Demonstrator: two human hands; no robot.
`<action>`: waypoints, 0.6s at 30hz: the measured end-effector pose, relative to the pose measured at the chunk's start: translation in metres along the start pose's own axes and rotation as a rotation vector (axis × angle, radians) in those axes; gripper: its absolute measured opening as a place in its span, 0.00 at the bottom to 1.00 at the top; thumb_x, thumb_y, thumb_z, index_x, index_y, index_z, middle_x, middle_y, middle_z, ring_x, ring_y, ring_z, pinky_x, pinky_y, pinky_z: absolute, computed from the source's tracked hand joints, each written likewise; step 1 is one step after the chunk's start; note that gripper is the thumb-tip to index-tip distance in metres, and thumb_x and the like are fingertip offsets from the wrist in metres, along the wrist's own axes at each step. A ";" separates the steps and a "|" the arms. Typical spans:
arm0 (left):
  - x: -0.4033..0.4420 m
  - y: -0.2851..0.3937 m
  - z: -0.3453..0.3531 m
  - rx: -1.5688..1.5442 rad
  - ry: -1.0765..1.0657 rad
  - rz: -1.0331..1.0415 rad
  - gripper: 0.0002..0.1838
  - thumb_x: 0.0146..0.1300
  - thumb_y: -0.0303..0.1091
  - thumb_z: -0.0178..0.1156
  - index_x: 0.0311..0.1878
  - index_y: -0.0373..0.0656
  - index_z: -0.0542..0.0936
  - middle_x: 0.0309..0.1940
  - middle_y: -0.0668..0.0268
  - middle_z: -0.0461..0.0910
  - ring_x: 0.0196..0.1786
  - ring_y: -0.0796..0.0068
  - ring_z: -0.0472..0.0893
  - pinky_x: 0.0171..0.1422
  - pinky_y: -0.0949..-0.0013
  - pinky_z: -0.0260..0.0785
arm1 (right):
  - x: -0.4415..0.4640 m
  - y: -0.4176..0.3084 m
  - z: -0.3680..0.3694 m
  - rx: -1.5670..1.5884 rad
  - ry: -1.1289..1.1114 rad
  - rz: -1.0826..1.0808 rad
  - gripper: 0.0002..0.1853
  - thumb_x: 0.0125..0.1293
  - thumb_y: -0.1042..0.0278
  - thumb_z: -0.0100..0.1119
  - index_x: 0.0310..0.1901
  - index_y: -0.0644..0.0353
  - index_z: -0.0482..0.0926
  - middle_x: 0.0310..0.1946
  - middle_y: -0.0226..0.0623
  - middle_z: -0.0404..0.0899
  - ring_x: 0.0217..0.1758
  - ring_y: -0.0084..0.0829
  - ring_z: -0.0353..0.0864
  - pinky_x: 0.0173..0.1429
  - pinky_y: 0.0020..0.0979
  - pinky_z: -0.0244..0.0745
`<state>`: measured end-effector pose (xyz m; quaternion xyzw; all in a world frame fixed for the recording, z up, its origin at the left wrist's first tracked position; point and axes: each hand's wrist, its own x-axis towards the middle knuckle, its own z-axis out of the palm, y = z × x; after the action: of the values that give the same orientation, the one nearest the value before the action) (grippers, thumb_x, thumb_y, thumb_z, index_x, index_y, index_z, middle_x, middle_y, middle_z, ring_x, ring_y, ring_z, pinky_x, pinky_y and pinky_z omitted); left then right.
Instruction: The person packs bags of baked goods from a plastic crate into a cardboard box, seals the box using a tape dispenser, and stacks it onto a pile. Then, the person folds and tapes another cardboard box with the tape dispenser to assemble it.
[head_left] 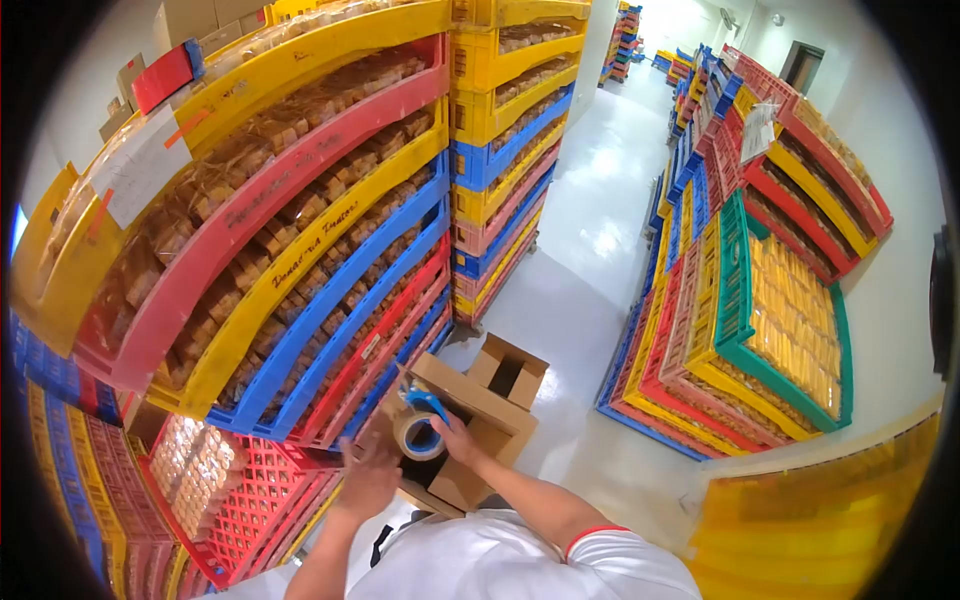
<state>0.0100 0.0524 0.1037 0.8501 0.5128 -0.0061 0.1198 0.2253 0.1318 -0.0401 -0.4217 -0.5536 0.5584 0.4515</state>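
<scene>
My right hand point(458, 442) is closed on a tape dispenser point(430, 402) with blue parts and a wide roll of tape point(404, 436). Under it stands an open cardboard box point(462, 384), its flaps raised and its inside dark. To the left of the roll is my left hand point(368, 482), fingers spread and slightly blurred, close to the box's left flap. Whether those fingertips touch the cardboard I cannot tell.
Tall stacks of yellow, pink and blue crates point(300, 240) filled with wrapped goods rise at the left. A red crate point(262, 500) sits low left. More stacks with a green crate point(738, 270) line the right, above a yellow translucent surface point(810, 510). Grey floor point(590, 230) runs between.
</scene>
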 end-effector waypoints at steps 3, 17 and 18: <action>-0.017 -0.011 -0.002 0.033 0.118 -0.073 0.28 0.76 0.47 0.53 0.70 0.36 0.76 0.77 0.43 0.63 0.84 0.35 0.50 0.80 0.19 0.34 | 0.000 -0.002 -0.001 -0.053 -0.019 0.065 0.38 0.78 0.39 0.52 0.72 0.67 0.69 0.55 0.48 0.82 0.55 0.40 0.81 0.67 0.40 0.71; 0.071 -0.017 0.108 -0.409 0.535 -0.421 0.39 0.77 0.45 0.54 0.84 0.41 0.52 0.83 0.46 0.52 0.84 0.45 0.54 0.84 0.35 0.43 | -0.041 -0.095 -0.023 -0.424 0.153 0.025 0.28 0.76 0.43 0.58 0.54 0.67 0.76 0.41 0.52 0.81 0.44 0.49 0.81 0.53 0.42 0.73; 0.070 -0.022 0.113 -0.584 0.662 -0.453 0.39 0.77 0.46 0.54 0.84 0.40 0.53 0.81 0.44 0.56 0.82 0.43 0.58 0.84 0.40 0.47 | -0.051 -0.094 -0.008 -0.359 0.117 0.014 0.28 0.76 0.41 0.57 0.51 0.65 0.77 0.36 0.47 0.80 0.41 0.47 0.80 0.50 0.42 0.72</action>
<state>0.0367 0.0998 -0.0197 0.6045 0.6753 0.3826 0.1794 0.2485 0.0825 0.0522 -0.5312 -0.6141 0.4283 0.3966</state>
